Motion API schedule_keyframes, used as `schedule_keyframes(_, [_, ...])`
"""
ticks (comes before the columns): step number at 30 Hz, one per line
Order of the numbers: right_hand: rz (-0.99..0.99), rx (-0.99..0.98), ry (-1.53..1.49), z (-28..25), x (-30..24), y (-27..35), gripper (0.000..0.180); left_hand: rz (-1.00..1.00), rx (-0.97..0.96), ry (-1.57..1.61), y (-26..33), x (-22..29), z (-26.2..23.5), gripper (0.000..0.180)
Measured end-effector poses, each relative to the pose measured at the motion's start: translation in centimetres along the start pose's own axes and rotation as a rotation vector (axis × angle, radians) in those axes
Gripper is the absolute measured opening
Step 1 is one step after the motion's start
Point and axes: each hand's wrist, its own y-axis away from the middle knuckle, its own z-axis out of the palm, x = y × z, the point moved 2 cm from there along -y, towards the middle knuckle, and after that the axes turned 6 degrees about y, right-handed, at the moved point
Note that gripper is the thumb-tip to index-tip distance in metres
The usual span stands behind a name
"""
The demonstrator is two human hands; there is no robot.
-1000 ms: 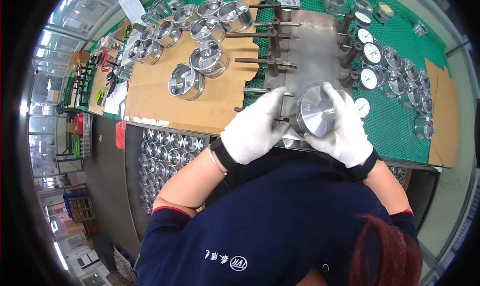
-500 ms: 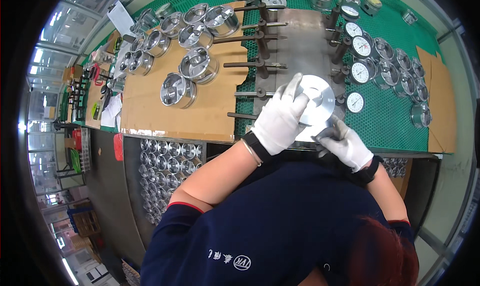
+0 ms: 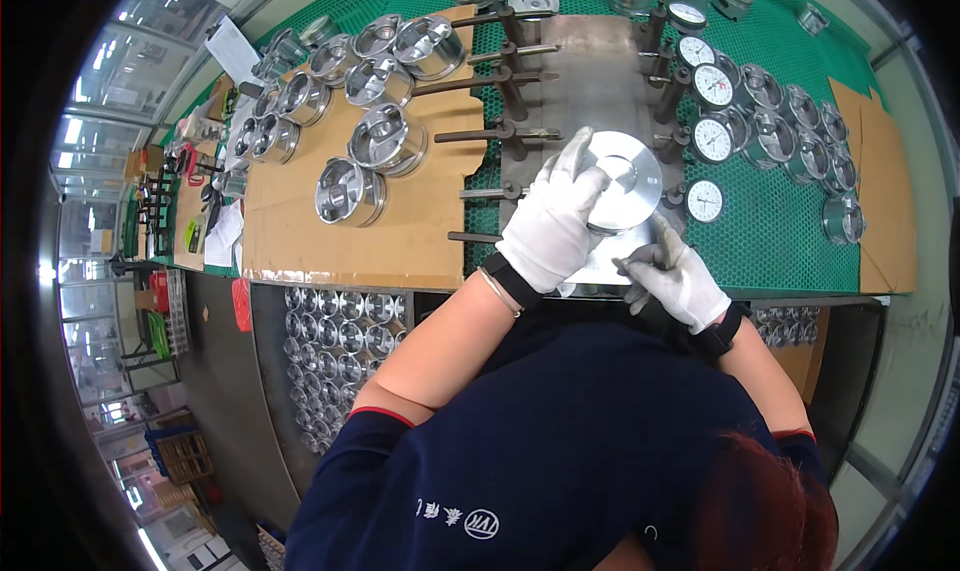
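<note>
A: Left hand (image 3: 555, 221), white glove, is spread flat and clamped over the shiny round piston (image 3: 622, 181), which sits on the grey metal plate (image 3: 600, 71) of the surface.

B: And the right hand (image 3: 672, 279)?

A: Just below the piston at the plate's near edge, fingers curled together; whether it grips anything, I cannot tell.

B: Around them?

A: Dial gauges (image 3: 712, 139) just right of the piston, more pistons (image 3: 386, 139) on cardboard (image 3: 330, 241) well to the left.
</note>
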Motion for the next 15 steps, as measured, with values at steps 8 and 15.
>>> schedule_keyframes(8, [-0.014,0.001,0.043,0.0,-0.2,-0.1,0.092,-0.021,0.016,-0.016,0.0,0.1,0.1,0.052])
schedule_keyframes(15, [-0.046,0.014,0.073,0.1,0.0,-0.4,0.093,-0.05,0.03,-0.03,0.2,0.2,0.2,0.054])
